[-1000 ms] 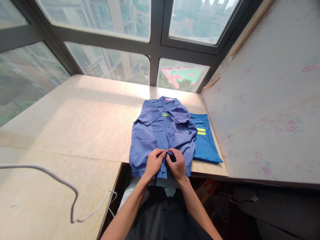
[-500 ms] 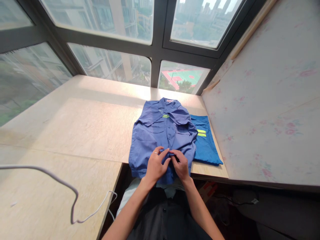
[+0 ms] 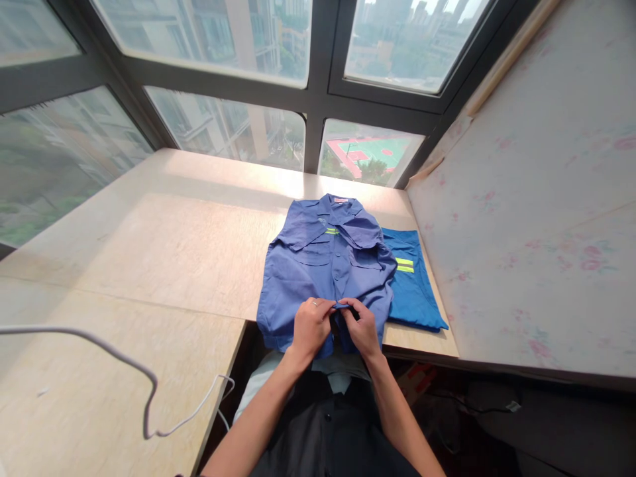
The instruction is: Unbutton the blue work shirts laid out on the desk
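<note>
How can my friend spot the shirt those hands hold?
Find the pale wooden tabletop below glass windows. There, a bare left hand and bare right hand pinch a violet-blue cloth shirt. Unlike the folded bright-blue garment beside it, its collar shows.

A: Where is the light coming from?
B: Daylight is entering through the windows and glowing palest on the far part of the tabletop.
A: Are any shadows falling?
B: A soft, dim band is stretching along the tabletop's far side, near the dark window frame, while the space underneath, at lower right, is sinking into near black.
A: And the sharpness?
B: The buildings outside are looking hazy, the wall is leaning and stretching toward the edge, and the fingers are showing little fine detail.
</note>
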Demonstrator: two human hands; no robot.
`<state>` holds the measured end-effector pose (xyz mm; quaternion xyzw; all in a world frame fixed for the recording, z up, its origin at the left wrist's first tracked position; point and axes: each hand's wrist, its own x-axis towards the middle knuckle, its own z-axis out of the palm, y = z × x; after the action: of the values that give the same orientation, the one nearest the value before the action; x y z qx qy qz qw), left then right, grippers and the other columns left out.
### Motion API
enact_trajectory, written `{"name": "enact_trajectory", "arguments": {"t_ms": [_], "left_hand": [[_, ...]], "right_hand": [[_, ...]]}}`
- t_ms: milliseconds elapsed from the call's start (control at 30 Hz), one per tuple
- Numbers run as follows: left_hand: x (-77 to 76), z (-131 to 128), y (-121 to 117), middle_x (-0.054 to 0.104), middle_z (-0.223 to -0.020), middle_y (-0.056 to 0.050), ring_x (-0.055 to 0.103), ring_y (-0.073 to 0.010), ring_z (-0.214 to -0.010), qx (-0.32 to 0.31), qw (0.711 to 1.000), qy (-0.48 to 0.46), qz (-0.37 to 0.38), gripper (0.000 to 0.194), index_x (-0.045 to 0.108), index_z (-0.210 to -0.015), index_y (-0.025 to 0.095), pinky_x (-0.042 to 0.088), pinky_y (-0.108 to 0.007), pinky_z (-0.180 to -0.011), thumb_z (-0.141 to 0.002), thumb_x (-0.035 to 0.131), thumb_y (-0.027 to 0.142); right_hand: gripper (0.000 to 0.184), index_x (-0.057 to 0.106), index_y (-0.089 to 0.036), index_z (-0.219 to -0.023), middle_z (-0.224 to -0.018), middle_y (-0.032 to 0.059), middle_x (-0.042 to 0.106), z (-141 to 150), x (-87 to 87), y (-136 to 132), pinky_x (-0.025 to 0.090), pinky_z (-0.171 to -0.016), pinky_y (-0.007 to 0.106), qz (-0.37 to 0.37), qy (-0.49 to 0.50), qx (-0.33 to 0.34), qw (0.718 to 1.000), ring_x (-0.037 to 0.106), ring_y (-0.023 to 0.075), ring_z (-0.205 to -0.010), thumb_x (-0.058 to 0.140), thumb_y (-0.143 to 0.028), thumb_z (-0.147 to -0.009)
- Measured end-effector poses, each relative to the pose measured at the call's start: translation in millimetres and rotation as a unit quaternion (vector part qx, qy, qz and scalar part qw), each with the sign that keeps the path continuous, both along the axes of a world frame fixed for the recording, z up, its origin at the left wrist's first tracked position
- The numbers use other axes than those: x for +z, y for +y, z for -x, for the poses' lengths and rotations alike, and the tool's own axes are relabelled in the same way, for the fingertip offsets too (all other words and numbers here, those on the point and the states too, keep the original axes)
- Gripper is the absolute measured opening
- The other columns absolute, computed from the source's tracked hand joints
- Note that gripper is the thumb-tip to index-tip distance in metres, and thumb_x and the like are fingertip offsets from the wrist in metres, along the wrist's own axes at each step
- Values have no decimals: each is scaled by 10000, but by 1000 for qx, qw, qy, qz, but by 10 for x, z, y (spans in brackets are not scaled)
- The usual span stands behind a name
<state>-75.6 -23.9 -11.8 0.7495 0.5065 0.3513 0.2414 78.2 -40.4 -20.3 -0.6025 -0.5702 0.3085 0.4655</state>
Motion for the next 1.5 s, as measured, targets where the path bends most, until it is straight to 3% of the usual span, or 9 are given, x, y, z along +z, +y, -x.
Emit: {"name": "enact_trajectory", "arguments": {"t_ms": [200, 367, 600, 833, 1033, 1167, 1267, 1500], "left_hand": [[-50, 60, 50, 735, -883, -43, 637, -204, -854, -15, 993, -108, 34, 191, 751, -914, 233, 497, -360, -824, -891, 575, 163], [-48, 62, 61, 717, -811, -33, 620, -183, -795, -40, 983, -166, 65, 203, 758, -877, 233, 488, -332, -783, -886, 561, 181], [-60, 44, 71, 723, -797, -28, 622, -184, -795, -5, 967, -224, 118, 166, 756, -822, 222, 476, -335, -801, -864, 595, 223], [-91, 6, 87, 736, -814, -43, 635, -191, -806, -2, 950, -262, 172, 173, 758, -796, 206, 491, -338, -820, -830, 598, 264], [-101, 12, 81, 730, -825, -57, 649, -194, -796, 32, 926, -321, 197, 231, 752, -797, 178, 514, -317, -786, -830, 612, 358], [-71, 43, 75, 724, -835, -59, 651, -197, -815, 46, 919, -341, 193, 262, 750, -809, 166, 517, -317, -799, -834, 622, 394], [-50, 46, 71, 720, -827, -59, 650, -196, -812, 49, 921, -338, 186, 242, 753, -803, 169, 516, -319, -803, -829, 633, 378], [-27, -16, 54, 718, -826, -53, 647, -198, -814, 74, 924, -334, 169, 242, 752, -801, 183, 521, -325, -804, -833, 623, 386]], "right_hand": [[267, 704, -191, -1034, -1017, 78, 718, -40, 7, -43, 552, -900, 369, 1, 39, 49, 998, 677, 238, -956, 695, -369, -837], [256, 714, -195, -912, -901, 68, 712, -54, -5, 12, 568, -816, 350, -20, 37, 35, 999, 676, 232, -866, 744, -422, -798], [152, 738, -211, -910, -903, 68, 728, -38, -57, 62, 564, -809, 361, -49, 37, 54, 997, 684, 227, -862, 696, -346, -853], [119, 758, -225, -837, -809, 60, 730, -93, -63, 93, 562, -738, 369, -32, 16, 55, 998, 681, 230, -763, 665, -298, -850], [125, 740, -245, -909, -852, 57, 725, -72, 31, 176, 539, -761, 362, -89, -60, 101, 989, 656, 228, -816, 635, -313, -903], [205, 709, -248, -1072, -946, 66, 698, -79, 114, 255, 521, -822, 371, -108, -144, 169, 969, 626, 238, -910, 656, -347, -900], [204, 692, -245, -1090, -966, 71, 683, -100, 146, 292, 506, -829, 372, -110, -187, 200, 955, 610, 237, -920, 632, -342, -921], [161, 701, -231, -939, -877, 62, 697, -82, 115, 297, 466, -774, 366, -138, -213, 147, 956, 602, 228, -839, 545, -268, -957]]}}
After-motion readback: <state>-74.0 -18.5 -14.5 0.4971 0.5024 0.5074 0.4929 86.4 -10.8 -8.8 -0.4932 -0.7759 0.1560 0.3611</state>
